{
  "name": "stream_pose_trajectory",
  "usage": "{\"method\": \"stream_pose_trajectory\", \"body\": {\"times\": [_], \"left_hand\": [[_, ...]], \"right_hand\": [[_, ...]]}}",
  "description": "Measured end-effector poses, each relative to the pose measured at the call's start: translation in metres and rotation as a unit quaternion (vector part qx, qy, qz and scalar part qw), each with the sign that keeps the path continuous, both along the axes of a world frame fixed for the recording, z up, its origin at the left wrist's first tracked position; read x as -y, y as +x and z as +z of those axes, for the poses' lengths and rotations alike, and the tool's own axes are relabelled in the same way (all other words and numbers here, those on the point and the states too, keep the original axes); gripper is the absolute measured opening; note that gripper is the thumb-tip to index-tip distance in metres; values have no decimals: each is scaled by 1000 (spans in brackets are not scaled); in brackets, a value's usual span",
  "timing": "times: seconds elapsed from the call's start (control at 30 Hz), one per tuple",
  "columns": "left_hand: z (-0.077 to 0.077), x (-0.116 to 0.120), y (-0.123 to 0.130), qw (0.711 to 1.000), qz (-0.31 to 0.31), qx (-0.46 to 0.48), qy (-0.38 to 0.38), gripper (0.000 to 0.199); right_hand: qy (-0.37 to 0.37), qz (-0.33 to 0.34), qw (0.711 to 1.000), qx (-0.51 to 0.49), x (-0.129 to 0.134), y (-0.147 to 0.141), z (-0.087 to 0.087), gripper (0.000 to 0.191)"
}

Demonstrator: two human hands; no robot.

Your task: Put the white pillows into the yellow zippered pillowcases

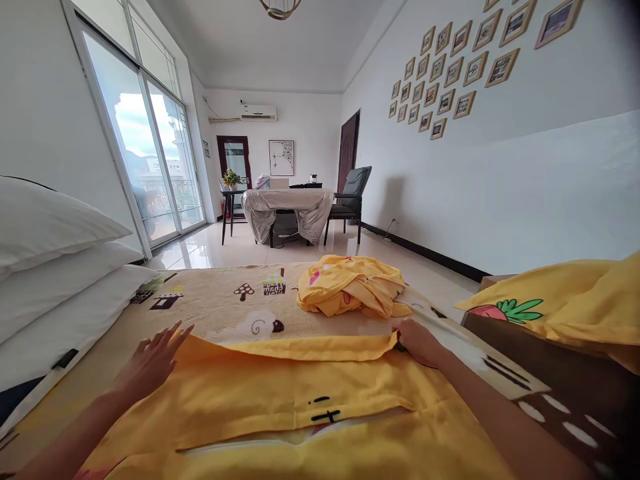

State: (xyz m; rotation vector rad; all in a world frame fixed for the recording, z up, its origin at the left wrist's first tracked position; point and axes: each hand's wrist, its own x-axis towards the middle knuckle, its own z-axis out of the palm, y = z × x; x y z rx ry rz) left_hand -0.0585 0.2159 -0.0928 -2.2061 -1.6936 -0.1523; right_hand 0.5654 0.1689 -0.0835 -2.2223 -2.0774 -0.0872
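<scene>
A yellow pillowcase [240, 393] with black printed marks lies spread before me, a long slit with a pale edge running across it. Its far edge is folded up in a band. My right hand [417, 341] is closed on the far right corner of that band. At the far left corner, my left hand [153, 360] rests with its fingers stretched out and apart, touching the cloth's edge. Beyond the band is a crumpled heap of yellow cloth [350, 287] with pink prints.
A beige patterned blanket [210, 293] covers the surface beneath. White pillows [55, 267] are stacked at left. On the right, yellow cloth with a radish print [575, 300] drapes over a brown box [525, 347]. Farther back stand a covered table [287, 200] and a dark chair [353, 193].
</scene>
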Motion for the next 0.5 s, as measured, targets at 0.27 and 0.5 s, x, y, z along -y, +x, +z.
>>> {"method": "stream_pose_trajectory", "body": {"times": [0.27,0.5], "left_hand": [[-50,-72,9,991,-4,63,-117,43],[-40,-108,19,995,33,71,-69,40]], "right_hand": [[71,-29,991,105,-65,-6,-32,30],[106,-56,980,162,-111,-3,-39,31]]}}
